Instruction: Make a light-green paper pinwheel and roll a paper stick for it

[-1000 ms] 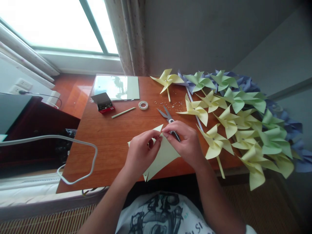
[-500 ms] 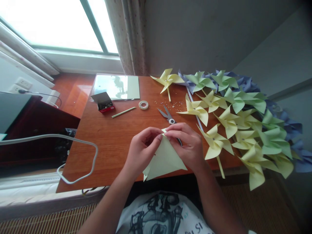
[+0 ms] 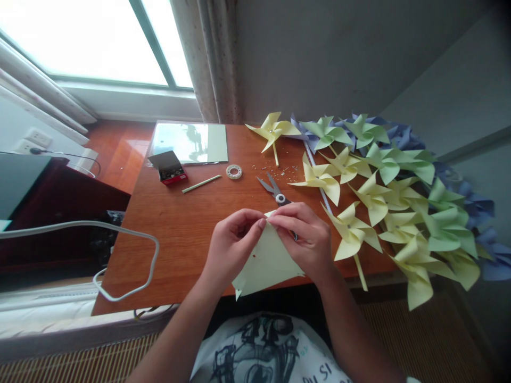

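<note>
Left hand (image 3: 231, 246): fingers curled, thumb and fingertips pinching the top corner of the folded pale yellow paper (image 3: 266, 263).
Right hand (image 3: 305, 239): fingertips pressed together on the same corner, meeting the left hand's fingertips; the palm covers the paper's right edge.
Folded pale yellow paper: a triangle hanging below the pinch, its lower points reaching past the near edge of the wooden table (image 3: 179, 223).
Scissors (image 3: 275, 192): just beyond the pinch, blades parted and pointing away; the handles run under the right hand.
Small box (image 3: 166, 168): well to the left of the pinch and farther off, red base with the dark lid flipped open; small shiny pieces lie inside, too small to tell what they are.
Clear plastic sleeve (image 3: 189, 142): beyond the box, lying flat with pale sheets in it; glare hides how many.
Tape roll (image 3: 233, 172): beyond the pinch, slightly left, flat on the table.
Pale stick (image 3: 202, 184): between the box and the tape roll, nearer than both.
Paper scraps (image 3: 279, 171): tiny bits scattered just past the scissor blades.
Pinwheels (image 3: 383, 197): a heap of yellow, green and blue ones right of the right hand, overlapping and spilling over the table's right edge; the nearest yellow one sits just beside the right wrist.
</note>
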### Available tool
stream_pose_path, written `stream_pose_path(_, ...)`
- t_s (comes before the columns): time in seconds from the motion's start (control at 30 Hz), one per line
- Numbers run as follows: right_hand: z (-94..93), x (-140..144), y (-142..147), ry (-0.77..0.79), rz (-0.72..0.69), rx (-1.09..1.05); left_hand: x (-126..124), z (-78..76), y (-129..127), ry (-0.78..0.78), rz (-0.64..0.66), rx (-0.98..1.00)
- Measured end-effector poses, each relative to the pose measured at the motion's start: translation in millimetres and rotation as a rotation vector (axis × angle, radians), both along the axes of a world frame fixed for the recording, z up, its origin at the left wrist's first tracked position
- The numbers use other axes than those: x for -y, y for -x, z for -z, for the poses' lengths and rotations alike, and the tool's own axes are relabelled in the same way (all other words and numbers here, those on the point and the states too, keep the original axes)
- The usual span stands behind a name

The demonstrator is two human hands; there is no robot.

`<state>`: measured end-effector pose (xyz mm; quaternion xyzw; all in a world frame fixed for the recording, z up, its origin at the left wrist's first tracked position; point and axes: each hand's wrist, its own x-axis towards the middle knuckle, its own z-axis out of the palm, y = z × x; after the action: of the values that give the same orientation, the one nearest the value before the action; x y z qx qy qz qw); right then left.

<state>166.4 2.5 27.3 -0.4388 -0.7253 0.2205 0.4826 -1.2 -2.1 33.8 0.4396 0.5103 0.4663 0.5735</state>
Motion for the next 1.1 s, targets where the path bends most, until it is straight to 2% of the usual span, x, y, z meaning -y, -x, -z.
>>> stream_pose_path(0.37,-0.6,1,1,-0.019,0.051,0.012,-1,10.8,1,-0.019,0.067,-0.034)
stream_pose_path(0.6,-1.5,-1,1,0.041,0.004,0.015,1,9.5,1,-0.134,0.069,-0.191)
stream_pose_path(0.73,0.2,-1,2,0.024,0.024,-0.001,1,9.9,1,-0.125,0.095,-0.206)
stream_pose_path(0.9,0.3,0,1,-0.022,0.029,0.009,0,12.4,4,-0.046,0.118,-0.111)
stream_pose_path(1.1,2.0,0,-1,-0.106,0.020,0.088,-2,6.7,2,0.026,0.112,0.048)
